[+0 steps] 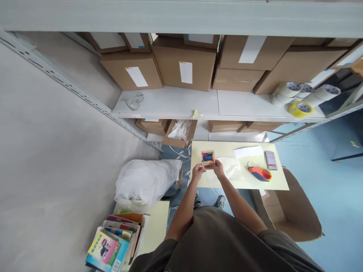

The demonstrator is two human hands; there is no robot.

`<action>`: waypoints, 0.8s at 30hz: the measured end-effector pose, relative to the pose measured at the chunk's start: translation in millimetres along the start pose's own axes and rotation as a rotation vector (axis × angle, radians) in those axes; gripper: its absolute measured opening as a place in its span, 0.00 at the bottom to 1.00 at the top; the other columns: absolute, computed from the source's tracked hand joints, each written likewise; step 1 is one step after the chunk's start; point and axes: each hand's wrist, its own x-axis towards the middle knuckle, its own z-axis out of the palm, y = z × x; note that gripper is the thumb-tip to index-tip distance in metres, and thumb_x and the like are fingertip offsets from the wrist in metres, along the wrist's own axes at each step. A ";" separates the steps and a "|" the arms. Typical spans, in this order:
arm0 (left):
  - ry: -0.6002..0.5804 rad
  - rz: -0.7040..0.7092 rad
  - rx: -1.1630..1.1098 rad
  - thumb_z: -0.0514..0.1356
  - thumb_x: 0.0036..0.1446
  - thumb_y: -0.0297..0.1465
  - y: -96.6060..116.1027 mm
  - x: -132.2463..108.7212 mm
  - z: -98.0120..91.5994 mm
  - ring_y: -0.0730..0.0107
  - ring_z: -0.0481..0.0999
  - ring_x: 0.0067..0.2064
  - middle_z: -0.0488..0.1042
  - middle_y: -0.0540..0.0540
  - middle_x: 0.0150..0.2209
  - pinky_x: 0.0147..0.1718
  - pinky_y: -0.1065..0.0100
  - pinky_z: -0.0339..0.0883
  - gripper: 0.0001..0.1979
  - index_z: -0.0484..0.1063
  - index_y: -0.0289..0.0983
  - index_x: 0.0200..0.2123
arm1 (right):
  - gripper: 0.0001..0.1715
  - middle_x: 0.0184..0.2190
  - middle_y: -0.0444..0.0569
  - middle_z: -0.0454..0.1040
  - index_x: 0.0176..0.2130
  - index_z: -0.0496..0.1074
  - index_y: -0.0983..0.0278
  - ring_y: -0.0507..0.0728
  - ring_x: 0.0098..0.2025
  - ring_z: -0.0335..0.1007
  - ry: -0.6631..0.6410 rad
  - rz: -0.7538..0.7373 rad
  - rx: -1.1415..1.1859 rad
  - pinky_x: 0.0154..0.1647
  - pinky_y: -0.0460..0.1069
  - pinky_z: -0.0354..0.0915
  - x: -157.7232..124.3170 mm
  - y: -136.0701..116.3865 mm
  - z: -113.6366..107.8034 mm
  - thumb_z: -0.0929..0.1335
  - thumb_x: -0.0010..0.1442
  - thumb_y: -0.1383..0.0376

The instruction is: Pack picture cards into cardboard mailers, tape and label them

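Note:
Both of my hands hold a small square card or packet (208, 157) with a pink border and a dark, colourful middle, above the pale yellow table (246, 184). My left hand (197, 171) pinches its lower left corner, and my right hand (218, 169) grips the lower right corner. Just right of my right hand lies a white sheet or bag (231, 168). Farther right are a white paper strip (248, 152), an orange and blue tape dispenser (260, 173) and a blurred pale purple item (271, 160).
A shelf (176, 100) with cardboard boxes, glasses (135, 102) and tape rolls (300, 108) stands beyond the table. At left are a white plastic bag (146, 181) and stacked books (106, 247). An open carton (295, 207) sits at right.

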 end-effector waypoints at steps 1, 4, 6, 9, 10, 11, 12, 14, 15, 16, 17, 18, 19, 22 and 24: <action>0.008 -0.025 0.038 0.69 0.55 0.41 -6.3 -6.6 11.3 0.63 0.84 0.34 0.81 0.45 0.31 0.39 0.63 0.76 0.19 0.76 0.37 0.47 | 0.23 0.31 0.48 0.78 0.39 0.73 0.62 0.59 0.35 0.74 0.014 0.040 0.002 0.34 0.49 0.71 -7.1 9.8 -7.4 0.64 0.60 0.47; 0.035 -0.078 0.199 0.68 0.56 0.38 -26.3 -20.6 39.3 0.60 0.84 0.36 0.82 0.46 0.31 0.40 0.62 0.76 0.15 0.79 0.38 0.44 | 0.18 0.31 0.49 0.79 0.37 0.73 0.62 0.60 0.35 0.75 -0.001 0.144 -0.031 0.34 0.49 0.71 -21.8 39.2 -22.6 0.65 0.59 0.51; 0.057 -0.098 0.356 0.67 0.58 0.37 -37.4 -24.7 49.8 0.58 0.85 0.41 0.84 0.45 0.35 0.43 0.61 0.76 0.12 0.80 0.39 0.44 | 0.19 0.35 0.50 0.81 0.41 0.75 0.63 0.61 0.39 0.78 -0.054 0.184 -0.085 0.37 0.50 0.73 -24.5 55.0 -27.2 0.64 0.60 0.53; 0.119 -0.136 0.585 0.66 0.59 0.34 -47.6 -24.0 52.7 0.52 0.82 0.53 0.84 0.39 0.48 0.52 0.58 0.74 0.17 0.80 0.39 0.51 | 0.27 0.47 0.58 0.83 0.55 0.76 0.66 0.65 0.50 0.80 -0.073 0.237 -0.245 0.49 0.53 0.74 -20.7 70.5 -30.1 0.66 0.61 0.55; 0.139 -0.147 0.642 0.66 0.60 0.34 -49.0 -22.6 51.4 0.50 0.80 0.58 0.82 0.36 0.53 0.55 0.58 0.72 0.20 0.78 0.38 0.55 | 0.31 0.52 0.61 0.81 0.60 0.74 0.67 0.66 0.54 0.79 -0.056 0.244 -0.305 0.53 0.55 0.74 -18.8 73.8 -30.7 0.67 0.62 0.56; 0.155 -0.155 0.687 0.66 0.60 0.34 -49.6 -20.8 49.7 0.49 0.78 0.61 0.80 0.34 0.56 0.58 0.57 0.70 0.23 0.77 0.36 0.58 | 0.35 0.57 0.63 0.79 0.65 0.71 0.67 0.67 0.58 0.77 -0.041 0.234 -0.357 0.56 0.56 0.73 -17.0 76.5 -31.2 0.67 0.63 0.57; 0.165 -0.160 0.722 0.65 0.60 0.34 -49.3 -18.8 48.2 0.49 0.76 0.63 0.78 0.33 0.59 0.59 0.58 0.68 0.26 0.75 0.35 0.61 | 0.36 0.61 0.64 0.76 0.68 0.68 0.67 0.68 0.61 0.75 -0.041 0.200 -0.395 0.59 0.57 0.71 -15.6 78.5 -31.4 0.66 0.65 0.58; 0.181 -0.170 0.776 0.64 0.62 0.33 -47.0 -14.5 48.0 0.51 0.75 0.64 0.77 0.32 0.61 0.60 0.60 0.67 0.27 0.72 0.34 0.63 | 0.37 0.67 0.61 0.71 0.72 0.65 0.65 0.67 0.68 0.69 -0.117 0.083 -0.435 0.66 0.56 0.67 -14.2 81.3 -30.6 0.63 0.67 0.62; 0.192 -0.180 0.794 0.64 0.62 0.32 -45.2 -12.3 49.9 0.52 0.75 0.63 0.77 0.31 0.60 0.60 0.61 0.67 0.26 0.73 0.33 0.63 | 0.37 0.69 0.59 0.69 0.72 0.64 0.64 0.66 0.71 0.65 -0.189 0.031 -0.451 0.69 0.56 0.64 -14.2 82.4 -29.2 0.63 0.67 0.63; 0.207 -0.193 0.799 0.63 0.63 0.32 -43.3 -10.0 53.2 0.53 0.76 0.62 0.78 0.32 0.59 0.59 0.62 0.68 0.24 0.74 0.33 0.61 | 0.37 0.72 0.57 0.66 0.73 0.64 0.63 0.65 0.74 0.60 -0.270 -0.005 -0.470 0.71 0.55 0.61 -14.6 83.4 -27.1 0.64 0.67 0.65; 0.225 -0.207 0.797 0.63 0.63 0.32 -41.4 -7.8 57.6 0.53 0.78 0.60 0.80 0.32 0.57 0.57 0.63 0.68 0.21 0.75 0.33 0.59 | 0.39 0.74 0.55 0.62 0.73 0.63 0.63 0.66 0.76 0.55 -0.346 -0.025 -0.494 0.73 0.56 0.59 -15.3 84.5 -24.5 0.64 0.66 0.66; 0.244 -0.219 0.788 0.63 0.64 0.33 -39.6 -5.6 62.9 0.53 0.79 0.58 0.81 0.33 0.54 0.55 0.63 0.69 0.18 0.77 0.34 0.55 | 0.40 0.76 0.55 0.59 0.74 0.62 0.63 0.67 0.77 0.51 -0.410 -0.029 -0.519 0.73 0.57 0.57 -16.0 85.9 -21.4 0.65 0.65 0.67; 0.261 -0.229 0.773 0.63 0.64 0.34 -37.9 -3.4 68.4 0.53 0.80 0.56 0.82 0.35 0.52 0.53 0.64 0.70 0.15 0.79 0.36 0.52 | 0.42 0.77 0.54 0.55 0.75 0.61 0.63 0.68 0.79 0.47 -0.458 -0.029 -0.544 0.74 0.59 0.56 -16.7 87.7 -18.2 0.66 0.64 0.68; 0.297 -0.275 0.674 0.64 0.63 0.33 -34.0 2.9 81.2 0.55 0.83 0.52 0.85 0.38 0.47 0.45 0.66 0.71 0.10 0.82 0.39 0.45 | 0.44 0.79 0.54 0.50 0.76 0.58 0.60 0.71 0.80 0.41 -0.498 -0.033 -0.587 0.74 0.64 0.54 -16.5 94.4 -10.1 0.66 0.64 0.69; 0.292 -0.312 0.612 0.67 0.60 0.32 -31.7 6.3 83.4 0.55 0.84 0.48 0.86 0.39 0.44 0.41 0.67 0.70 0.08 0.83 0.38 0.42 | 0.43 0.79 0.53 0.50 0.75 0.60 0.58 0.71 0.80 0.42 -0.494 -0.028 -0.586 0.73 0.64 0.55 -14.3 98.9 -7.9 0.65 0.64 0.70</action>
